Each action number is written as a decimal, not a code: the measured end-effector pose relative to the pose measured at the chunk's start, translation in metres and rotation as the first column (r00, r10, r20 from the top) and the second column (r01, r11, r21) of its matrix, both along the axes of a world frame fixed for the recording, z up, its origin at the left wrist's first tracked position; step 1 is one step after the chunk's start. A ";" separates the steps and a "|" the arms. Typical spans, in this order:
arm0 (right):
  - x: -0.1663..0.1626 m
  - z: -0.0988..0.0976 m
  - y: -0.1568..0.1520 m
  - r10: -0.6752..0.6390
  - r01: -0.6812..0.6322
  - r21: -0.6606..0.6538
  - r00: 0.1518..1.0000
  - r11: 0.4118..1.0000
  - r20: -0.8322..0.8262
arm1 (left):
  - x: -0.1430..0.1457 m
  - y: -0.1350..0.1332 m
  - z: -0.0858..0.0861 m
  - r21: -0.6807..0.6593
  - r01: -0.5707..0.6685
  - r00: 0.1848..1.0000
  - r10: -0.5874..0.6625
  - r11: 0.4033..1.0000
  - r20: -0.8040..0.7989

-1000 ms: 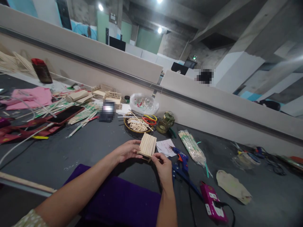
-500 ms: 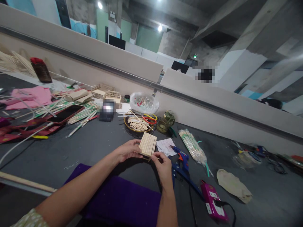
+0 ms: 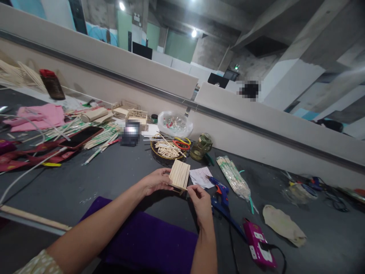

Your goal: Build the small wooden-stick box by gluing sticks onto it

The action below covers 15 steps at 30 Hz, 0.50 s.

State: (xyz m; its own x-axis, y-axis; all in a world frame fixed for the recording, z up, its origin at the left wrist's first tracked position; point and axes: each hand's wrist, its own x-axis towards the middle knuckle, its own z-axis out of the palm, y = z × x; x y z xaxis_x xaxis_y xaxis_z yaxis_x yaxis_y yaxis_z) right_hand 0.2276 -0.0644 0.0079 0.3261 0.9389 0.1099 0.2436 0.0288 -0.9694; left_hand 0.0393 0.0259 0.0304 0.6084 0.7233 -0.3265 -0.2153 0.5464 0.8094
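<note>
A small model made of wooden sticks (image 3: 179,171), with a slatted top, is held just above the dark table. My left hand (image 3: 157,180) grips its left side, fingers closed around the edge. At the lower right corner of the model is my right hand (image 3: 199,198), thumb and forefinger pinched together. Whatever lies between those fingertips is too small to make out. To the right, a blue glue gun (image 3: 221,189) lies beside a sheet of paper (image 3: 201,177).
Behind the model stand a basket of short sticks (image 3: 168,150), a plastic-lined bowl (image 3: 175,127) and a green glass jar (image 3: 202,146). Bagged sticks (image 3: 234,177) and a pink power strip (image 3: 259,243) lie rightward. A phone (image 3: 82,137) and wrapped chopsticks (image 3: 101,137) occupy the left.
My right hand has shifted slightly right and down at the model's corner, its fingertips now at the corner's outer end. The left hand keeps its hold. The view has drifted slightly.
</note>
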 end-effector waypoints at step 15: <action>-0.004 -0.002 -0.006 -0.010 0.007 0.018 0.984 1.000 0.178 | 0.001 0.004 -0.008 0.007 0.006 1.000 -0.006 1.000 -0.002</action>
